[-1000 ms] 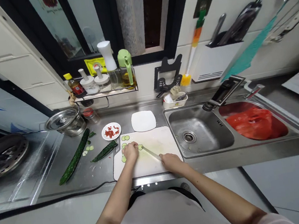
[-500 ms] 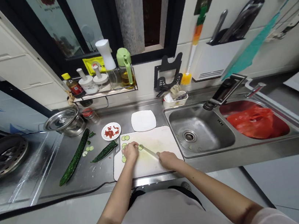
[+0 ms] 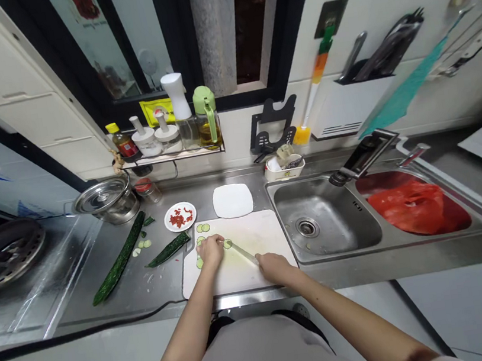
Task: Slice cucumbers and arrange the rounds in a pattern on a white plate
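Observation:
On the white cutting board [image 3: 256, 226], the knife [image 3: 245, 253] is in my right hand [image 3: 275, 267], its fingers wrapped round the handle. Its blade points up and left to a thin cucumber slice [image 3: 227, 244] at the tip. Closed fingertips of my left hand [image 3: 211, 250] pinch at the edge of that slice; the palm side is hidden. More cucumber slices [image 3: 203, 228] lie along the board's left side, some partly under my left hand. Left of the board rest a cut cucumber piece [image 3: 169, 250] and a long whole cucumber [image 3: 120, 260].
A plate of chopped red bits [image 3: 191, 206] and a white square dish [image 3: 232, 200] stand behind the board. To the right is the sink [image 3: 334, 239], with a red plastic bag [image 3: 410, 207] in its second basin. A lidded pot [image 3: 112, 204] stands back left.
The whole scene sits slightly lower in view, as the camera has tilted up. Both hands, the knife and the slice keep nearly the same places on the board.

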Demonstrator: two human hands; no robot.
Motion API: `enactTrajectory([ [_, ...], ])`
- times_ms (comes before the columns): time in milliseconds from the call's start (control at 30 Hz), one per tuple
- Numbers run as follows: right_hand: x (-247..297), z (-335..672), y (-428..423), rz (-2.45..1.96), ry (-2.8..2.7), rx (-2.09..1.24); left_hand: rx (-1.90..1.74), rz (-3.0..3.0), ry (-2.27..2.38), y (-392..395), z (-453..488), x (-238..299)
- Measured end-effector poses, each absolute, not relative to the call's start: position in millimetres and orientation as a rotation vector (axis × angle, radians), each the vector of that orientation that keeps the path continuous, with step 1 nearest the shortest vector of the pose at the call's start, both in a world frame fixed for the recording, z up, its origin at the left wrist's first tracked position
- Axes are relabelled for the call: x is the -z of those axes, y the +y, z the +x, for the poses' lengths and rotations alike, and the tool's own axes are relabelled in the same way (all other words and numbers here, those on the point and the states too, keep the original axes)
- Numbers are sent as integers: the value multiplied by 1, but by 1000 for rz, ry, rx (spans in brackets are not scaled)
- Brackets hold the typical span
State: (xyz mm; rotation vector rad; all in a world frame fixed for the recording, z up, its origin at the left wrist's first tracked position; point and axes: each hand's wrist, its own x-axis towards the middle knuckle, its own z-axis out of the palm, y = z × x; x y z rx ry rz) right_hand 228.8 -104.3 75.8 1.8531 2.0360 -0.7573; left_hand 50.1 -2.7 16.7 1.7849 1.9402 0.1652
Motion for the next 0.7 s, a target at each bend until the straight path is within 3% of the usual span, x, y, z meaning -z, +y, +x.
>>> enactTrajectory([
  [700, -75, 226, -107, 1885, 2003, 802, -93, 1804, 1941, -9, 56, -12],
])
